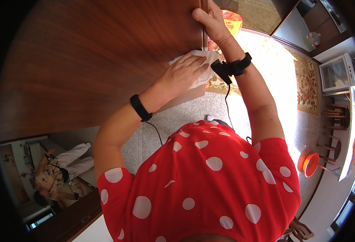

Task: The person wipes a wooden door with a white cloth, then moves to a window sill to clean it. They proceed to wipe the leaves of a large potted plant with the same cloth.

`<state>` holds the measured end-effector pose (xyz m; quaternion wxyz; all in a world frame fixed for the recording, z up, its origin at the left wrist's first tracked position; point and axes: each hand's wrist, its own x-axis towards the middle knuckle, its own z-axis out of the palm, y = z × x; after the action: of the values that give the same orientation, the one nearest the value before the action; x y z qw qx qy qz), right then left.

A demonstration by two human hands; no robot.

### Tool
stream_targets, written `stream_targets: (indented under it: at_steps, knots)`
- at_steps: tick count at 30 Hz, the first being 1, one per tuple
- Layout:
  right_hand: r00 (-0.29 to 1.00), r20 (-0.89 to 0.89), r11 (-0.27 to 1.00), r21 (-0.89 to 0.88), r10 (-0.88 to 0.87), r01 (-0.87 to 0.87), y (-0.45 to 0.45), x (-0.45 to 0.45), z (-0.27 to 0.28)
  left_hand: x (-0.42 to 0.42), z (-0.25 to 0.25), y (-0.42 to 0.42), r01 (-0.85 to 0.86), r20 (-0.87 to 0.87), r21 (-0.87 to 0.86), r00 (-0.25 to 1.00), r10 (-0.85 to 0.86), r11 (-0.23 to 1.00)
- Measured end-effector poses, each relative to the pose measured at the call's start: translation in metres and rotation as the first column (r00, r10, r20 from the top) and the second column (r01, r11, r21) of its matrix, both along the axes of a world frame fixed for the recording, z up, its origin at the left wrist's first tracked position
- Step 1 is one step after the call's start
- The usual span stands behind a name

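A large brown wooden door (98, 60) fills the upper left of the view, its free edge running down near the middle. Pressed against the door close to that edge is my left hand (180, 75), fingers stretched over a thin white cloth (207, 65). Part of the cloth sticks out past the edge. Higher up, my right hand (213, 25) holds the door's edge, with the thumb on the near face and the other fingers hidden. Both wrists wear black straps, and a black device (222, 71) with a cable sits on the right one.
Behind the door edge stands a red and yellow bag (233, 22). Floral mats (307, 84) lie on the sunlit speckled floor (138, 142). Stools (337, 118), an orange basin (311, 165) and a glass-fronted cabinet (336, 72) are at right. Another person (54, 178) appears at lower left.
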<state>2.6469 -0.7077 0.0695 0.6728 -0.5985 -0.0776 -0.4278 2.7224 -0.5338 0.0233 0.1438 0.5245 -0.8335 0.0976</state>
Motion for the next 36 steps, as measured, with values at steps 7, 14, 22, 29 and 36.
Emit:
stream_targets:
  at_steps: [7,14,22,29,36]
  knots:
    - [1.0,-0.002,1.0,-0.018,-0.024,0.024,-0.003,0.007,0.002,0.027,-0.014,0.045,-0.242,-0.059,0.137,0.966,0.252,0.961]
    - [0.998,-0.002,0.998,-0.022,-0.062,0.062,-0.003,0.011,-0.006,0.038,-0.014,0.086,-0.402,-0.052,0.123,0.911,0.41,0.907]
    - [0.997,0.025,0.997,-0.039,-0.069,0.07,0.015,0.011,-0.004,-0.022,-0.019,0.03,-0.346,0.211,-0.063,0.912,0.351,0.936]
    - [0.993,-0.016,0.99,-0.081,-0.121,0.119,0.023,0.013,-0.013,-0.005,-0.029,0.049,-0.33,0.059,-0.105,0.94,0.337,0.938]
    - [0.988,0.0,0.984,-0.088,-0.153,0.152,0.027,0.016,-0.021,0.026,-0.052,0.092,-0.48,-0.111,-0.031,0.874,0.474,0.877]
